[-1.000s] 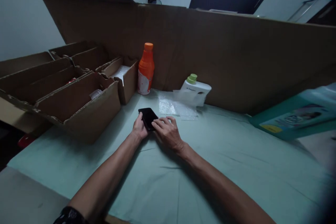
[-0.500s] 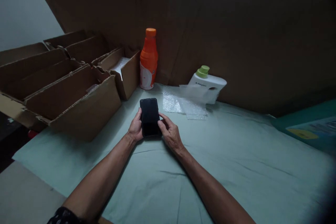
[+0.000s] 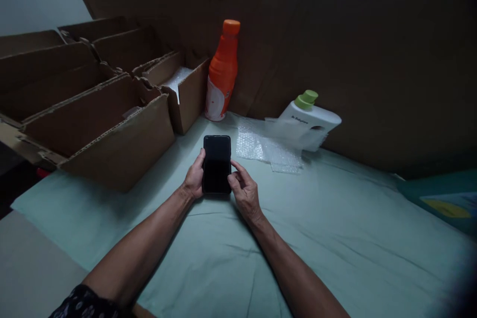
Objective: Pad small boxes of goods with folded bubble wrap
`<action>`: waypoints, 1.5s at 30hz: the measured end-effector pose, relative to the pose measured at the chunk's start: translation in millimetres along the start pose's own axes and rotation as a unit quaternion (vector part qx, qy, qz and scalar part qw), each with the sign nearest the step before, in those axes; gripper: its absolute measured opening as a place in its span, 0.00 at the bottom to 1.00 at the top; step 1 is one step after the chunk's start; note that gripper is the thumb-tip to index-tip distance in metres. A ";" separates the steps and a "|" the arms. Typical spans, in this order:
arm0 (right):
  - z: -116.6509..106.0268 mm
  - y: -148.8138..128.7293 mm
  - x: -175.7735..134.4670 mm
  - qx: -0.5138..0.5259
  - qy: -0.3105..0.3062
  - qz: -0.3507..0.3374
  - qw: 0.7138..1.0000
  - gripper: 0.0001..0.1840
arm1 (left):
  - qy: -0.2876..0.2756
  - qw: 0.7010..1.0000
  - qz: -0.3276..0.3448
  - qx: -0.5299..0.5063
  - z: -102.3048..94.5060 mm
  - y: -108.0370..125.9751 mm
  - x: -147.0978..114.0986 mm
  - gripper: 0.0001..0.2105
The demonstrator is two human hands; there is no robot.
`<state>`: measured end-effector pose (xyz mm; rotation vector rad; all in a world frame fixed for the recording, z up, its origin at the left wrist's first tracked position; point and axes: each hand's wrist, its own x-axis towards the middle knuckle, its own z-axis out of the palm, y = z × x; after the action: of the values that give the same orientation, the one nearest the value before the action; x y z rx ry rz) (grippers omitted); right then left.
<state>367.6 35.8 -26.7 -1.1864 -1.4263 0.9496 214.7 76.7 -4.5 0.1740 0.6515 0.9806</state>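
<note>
A black smartphone (image 3: 217, 164) with a dark screen is held upright over the green cloth. My left hand (image 3: 194, 176) grips its left edge, thumb along the side and the other fingers hidden behind it. On the other side, my right hand (image 3: 245, 190) has its index fingertip on the phone's right edge and its thumb at the lower right edge, the remaining fingers curled. Beyond the phone lie clear bubble wrap sheets (image 3: 253, 144), partly against a white bottle with a green cap (image 3: 316, 118).
An orange bottle (image 3: 223, 72) stands at the back beside a small cardboard box (image 3: 194, 97) holding bubble wrap. Larger open cardboard boxes (image 3: 122, 151) fill the left. A tall cardboard wall (image 3: 354, 49) closes the back. A green package (image 3: 443, 198) lies at the right edge.
The view has shifted and tilted slightly, so the bottles appear farther right. The phone now sits straighter, and my right thumb has moved from its front to its lower right edge.
</note>
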 end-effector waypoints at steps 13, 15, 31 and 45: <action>-13.7 1.4 1.0 0.037 -0.080 0.088 0.992 0.25 | 0.012 1.000 0.003 -0.026 1.6 10.2 -1.5 0.29; -18.3 -2.1 1.9 0.034 -0.129 0.102 0.986 0.25 | 0.009 1.000 0.010 -0.025 0.9 11.7 -1.0 0.30; -9.8 -13.3 37.7 0.190 -0.177 0.212 0.942 0.23 | 0.001 0.997 0.035 -0.065 -5.5 6.0 10.0 0.40; 12.9 -7.8 124.6 0.175 -0.192 0.303 0.917 0.07 | -0.196 0.960 -0.057 0.191 -25.3 -9.1 6.0 0.25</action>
<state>352.5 156.4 4.6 -1.2269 -1.1067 1.8735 208.8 72.7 -31.1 0.6498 0.4712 0.6739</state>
